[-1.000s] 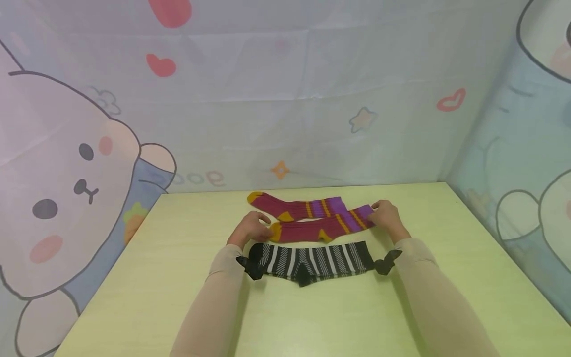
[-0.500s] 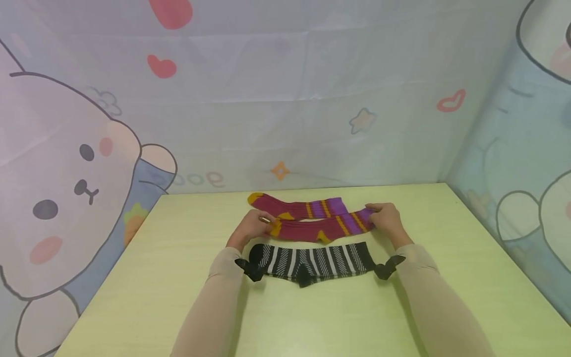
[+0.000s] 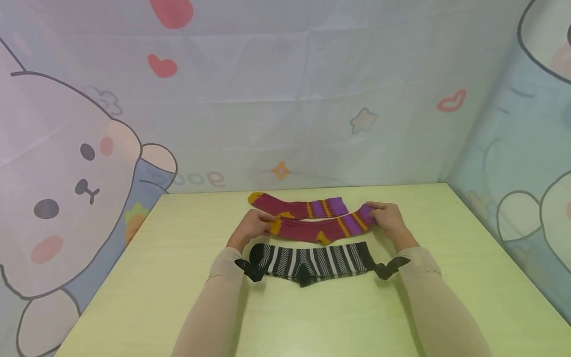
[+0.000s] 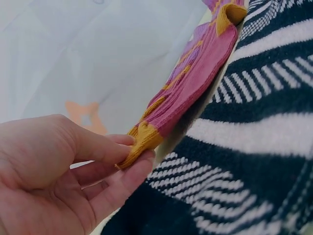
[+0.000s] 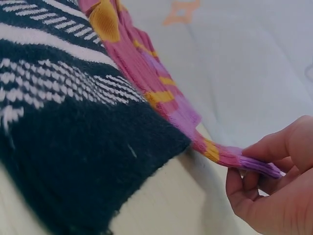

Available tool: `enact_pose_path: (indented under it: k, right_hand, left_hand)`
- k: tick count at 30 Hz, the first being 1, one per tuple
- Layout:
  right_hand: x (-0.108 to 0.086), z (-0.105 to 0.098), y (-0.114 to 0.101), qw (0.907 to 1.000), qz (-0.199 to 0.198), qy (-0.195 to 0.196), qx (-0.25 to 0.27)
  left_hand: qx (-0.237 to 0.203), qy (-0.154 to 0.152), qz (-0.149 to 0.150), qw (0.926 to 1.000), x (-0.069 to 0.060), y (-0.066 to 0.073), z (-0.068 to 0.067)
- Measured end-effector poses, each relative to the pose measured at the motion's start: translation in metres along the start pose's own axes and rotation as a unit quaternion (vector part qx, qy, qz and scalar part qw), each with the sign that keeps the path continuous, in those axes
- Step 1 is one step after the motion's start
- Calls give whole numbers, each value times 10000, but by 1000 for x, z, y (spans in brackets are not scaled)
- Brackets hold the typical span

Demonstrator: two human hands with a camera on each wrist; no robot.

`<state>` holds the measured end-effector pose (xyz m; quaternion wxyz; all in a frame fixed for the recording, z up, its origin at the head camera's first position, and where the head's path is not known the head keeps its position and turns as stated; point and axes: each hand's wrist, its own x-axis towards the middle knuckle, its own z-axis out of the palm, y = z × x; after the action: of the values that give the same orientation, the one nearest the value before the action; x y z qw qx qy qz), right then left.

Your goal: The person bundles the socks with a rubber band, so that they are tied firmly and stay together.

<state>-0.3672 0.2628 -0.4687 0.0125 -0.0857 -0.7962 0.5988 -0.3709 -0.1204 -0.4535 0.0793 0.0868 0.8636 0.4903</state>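
A maroon sock (image 3: 308, 230) with a yellow toe and heel and purple-and-yellow bands at its cuff stretches between my two hands. My left hand (image 3: 252, 228) pinches its yellow toe (image 4: 144, 142) between thumb and fingers. At the other end, my right hand (image 3: 390, 221) pinches the purple cuff (image 5: 259, 165), which is lifted off the table. Just behind lies a matching maroon sock (image 3: 290, 206), partly covered by the held one. Nearer me, a black-and-white patterned sock (image 3: 312, 263) lies flat, its heel pointing towards me.
The socks are on a pale yellow-green table (image 3: 312, 322). A cloth backdrop (image 3: 285, 99) with cartoon prints rises behind the table's far edge and along its sides. Black straps (image 3: 252, 270) at both wrists hang close to the ends of the patterned sock.
Both hands have closed their fingers on the front maroon sock's ends. Its cuff has been raised a little, and the right hand has shifted slightly to the right. The other socks lie still.
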Motion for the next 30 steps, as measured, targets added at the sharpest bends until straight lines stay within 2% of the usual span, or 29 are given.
enact_pose_path:
  k: [8, 16, 19, 23, 27, 30]
  right_hand:
    - [-7, -4, -7, 9991, 55, -305, -302]
    - [-12, -7, -12, 9970, 207, -572, -477]
    - [-12, -7, -13, 9974, 233, -623, -267]
    - [-11, -9, -14, 9961, 202, -777, 364]
    - [-12, -10, -14, 9917, 166, -978, 818]
    - [-14, -11, -15, 9886, 193, -1083, 1026]
  left_hand:
    - [8, 72, -10, 10000, -2, 6, -2]
    - [8, 54, -32, 10000, -3, 3, -3]
    - [-46, 52, -55, 10000, -3, 2, -3]
    - [-197, 37, -134, 9997, -5, -1, -4]
    - [-631, 78, -152, 9979, -6, -4, -6]
    - [-1087, 194, -98, 9938, -7, -7, -7]
